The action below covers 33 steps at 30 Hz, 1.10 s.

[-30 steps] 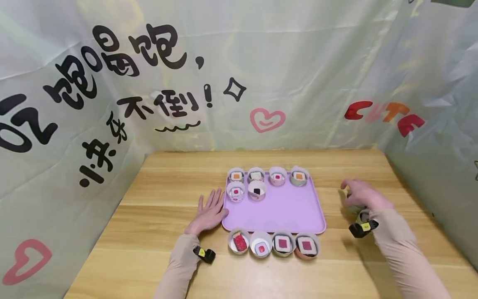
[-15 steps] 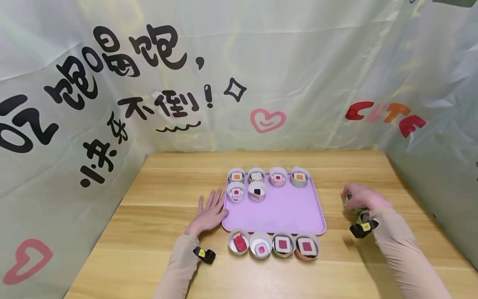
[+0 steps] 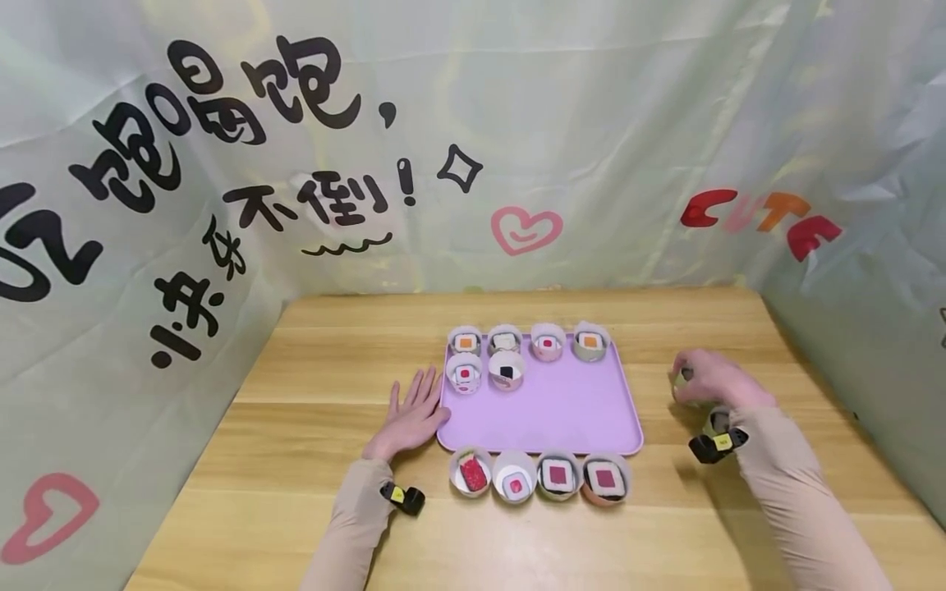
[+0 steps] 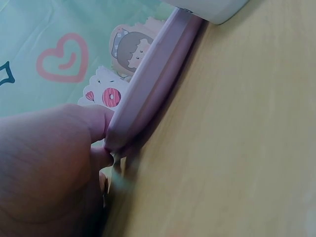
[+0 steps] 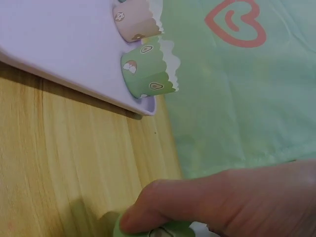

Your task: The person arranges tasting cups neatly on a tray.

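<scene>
My right hand (image 3: 720,382) curls over a green paper baking cup (image 5: 173,230) to the right of the tray, its thumb pressed to the cup's side. The far fingers and much of that cup are hidden. A second cup (image 3: 715,420) stands by my right wrist, partly covered. At the tray's left edge my left hand (image 3: 408,419) lies with spread fingers, the thumb touching the rim of the purple tray (image 4: 153,81). Several paper cups holding sushi-like pieces, including one with an orange centre (image 3: 590,341), stand along the tray's back and left.
In front of the tray is a row of several cups, among them one with a red piece (image 3: 473,473) and one with a purple-centred piece (image 3: 606,479). Printed cloth (image 3: 591,148) hangs behind and beside the wooden table (image 3: 318,369).
My right hand has lowered its fingers around the green cup, which has shifted slightly left. My left hand stays by the tray. The head view has tilted a little.
</scene>
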Available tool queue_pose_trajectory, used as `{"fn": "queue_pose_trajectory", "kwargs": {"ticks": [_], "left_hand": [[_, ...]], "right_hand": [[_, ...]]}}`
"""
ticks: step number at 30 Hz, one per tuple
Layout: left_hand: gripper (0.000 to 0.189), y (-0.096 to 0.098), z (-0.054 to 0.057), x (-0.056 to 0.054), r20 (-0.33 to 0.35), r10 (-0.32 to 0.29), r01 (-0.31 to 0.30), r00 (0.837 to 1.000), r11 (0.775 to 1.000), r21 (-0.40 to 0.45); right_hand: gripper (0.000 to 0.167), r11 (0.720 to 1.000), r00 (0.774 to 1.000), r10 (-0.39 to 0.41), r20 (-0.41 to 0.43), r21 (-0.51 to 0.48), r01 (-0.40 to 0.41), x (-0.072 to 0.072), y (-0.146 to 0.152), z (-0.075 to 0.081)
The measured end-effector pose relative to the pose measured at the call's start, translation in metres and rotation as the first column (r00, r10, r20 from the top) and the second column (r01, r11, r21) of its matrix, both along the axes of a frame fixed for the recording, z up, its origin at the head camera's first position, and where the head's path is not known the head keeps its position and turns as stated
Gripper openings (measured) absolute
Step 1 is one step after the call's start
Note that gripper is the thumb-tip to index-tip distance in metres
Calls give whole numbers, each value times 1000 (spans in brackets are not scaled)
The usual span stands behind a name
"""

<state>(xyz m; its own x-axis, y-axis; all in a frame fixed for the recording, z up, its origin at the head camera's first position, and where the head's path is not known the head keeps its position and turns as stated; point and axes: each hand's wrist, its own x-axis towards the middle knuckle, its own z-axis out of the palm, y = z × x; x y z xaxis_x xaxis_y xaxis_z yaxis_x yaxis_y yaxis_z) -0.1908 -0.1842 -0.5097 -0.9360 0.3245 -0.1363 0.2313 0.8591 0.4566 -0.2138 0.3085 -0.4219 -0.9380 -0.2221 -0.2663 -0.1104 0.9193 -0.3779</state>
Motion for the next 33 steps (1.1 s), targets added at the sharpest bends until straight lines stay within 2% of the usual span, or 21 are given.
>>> {"fn": "queue_pose_trajectory", "kwargs": {"ticks": [7, 15, 22, 28, 33], "left_hand": [[69, -1, 0, 1, 7, -4, 4, 1000, 1000, -21], [68, -1, 2, 1, 23, 0, 0, 1000, 1000, -23], [67, -1, 4, 3, 25, -4, 4, 1000, 1000, -20], [68, -1, 2, 2, 34, -13, 14, 999, 999, -31], [67, -1, 2, 0, 21, -4, 4, 1000, 1000, -28]], "right_hand": [[44, 1000, 993, -12, -119, 15, 14, 2, -5, 4], [48, 999, 983, -28, -183, -38, 22, 4, -18, 11], [49, 998, 964, -29, -264, -62, 13, 3, -26, 9], [51, 990, 959, -76, -272, -136, 39, 4, -32, 7], [51, 978, 939, -106, -329, -205, 39, 5, -38, 6]]}}
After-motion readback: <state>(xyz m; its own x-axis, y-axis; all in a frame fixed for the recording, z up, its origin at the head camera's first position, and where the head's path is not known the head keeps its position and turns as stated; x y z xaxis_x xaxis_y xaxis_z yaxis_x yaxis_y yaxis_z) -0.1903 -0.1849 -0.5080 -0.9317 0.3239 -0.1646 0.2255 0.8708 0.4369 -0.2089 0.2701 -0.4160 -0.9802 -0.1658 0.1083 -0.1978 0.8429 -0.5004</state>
